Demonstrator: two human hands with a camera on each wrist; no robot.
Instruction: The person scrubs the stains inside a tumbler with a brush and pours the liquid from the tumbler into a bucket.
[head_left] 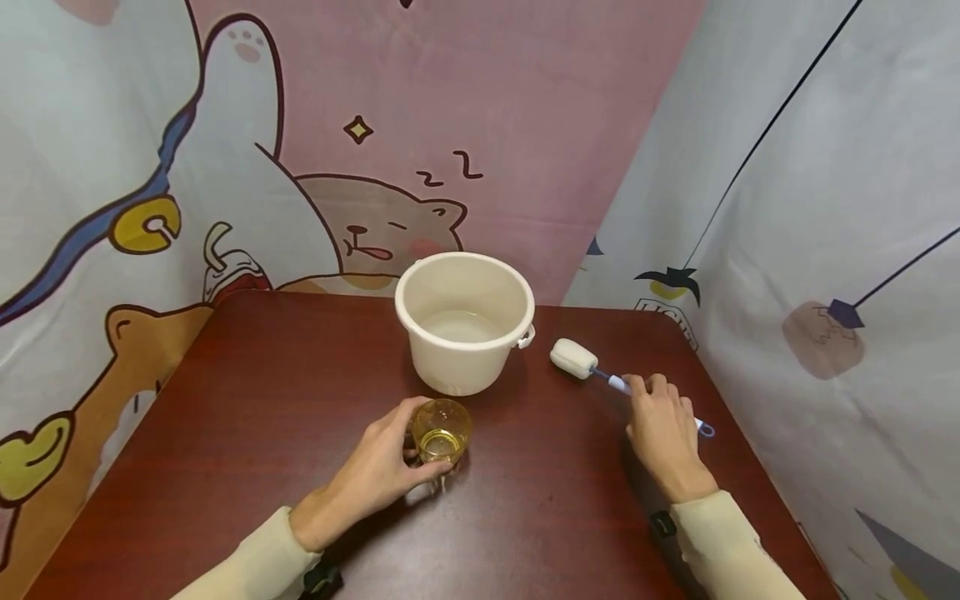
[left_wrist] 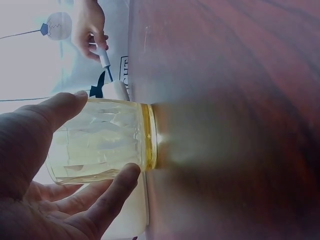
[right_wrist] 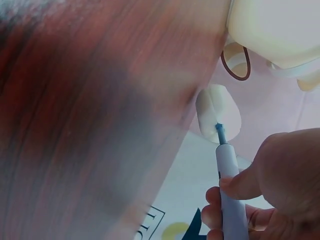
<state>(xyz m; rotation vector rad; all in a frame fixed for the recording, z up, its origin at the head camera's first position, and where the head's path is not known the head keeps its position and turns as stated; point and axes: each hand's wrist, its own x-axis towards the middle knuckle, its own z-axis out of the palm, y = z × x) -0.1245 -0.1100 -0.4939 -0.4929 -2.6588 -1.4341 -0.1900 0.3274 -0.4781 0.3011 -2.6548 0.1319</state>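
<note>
A yellow-tinted clear glass cup (head_left: pixel 442 429) is gripped at its side by my left hand (head_left: pixel 386 454), thumb on the near side. In the left wrist view the cup (left_wrist: pixel 102 140) stands upright, its thick base close to the tabletop. My right hand (head_left: pixel 663 429) holds a sponge cup brush by its white handle (right_wrist: pixel 230 175). The brush's white sponge head (head_left: pixel 573 358) points left and away from me, towards the bucket. A cream bucket (head_left: pixel 457 367) stands just beyond the cup, with some water (head_left: pixel 459 327) in its bottom.
Everything is over a dark red-brown wooden table (head_left: pixel 300 400). Cartoon-printed cloth (head_left: pixel 525 125) hangs along the back and both sides. The bucket's handle joint (head_left: pixel 527 337) sticks out at its right side, facing the brush head.
</note>
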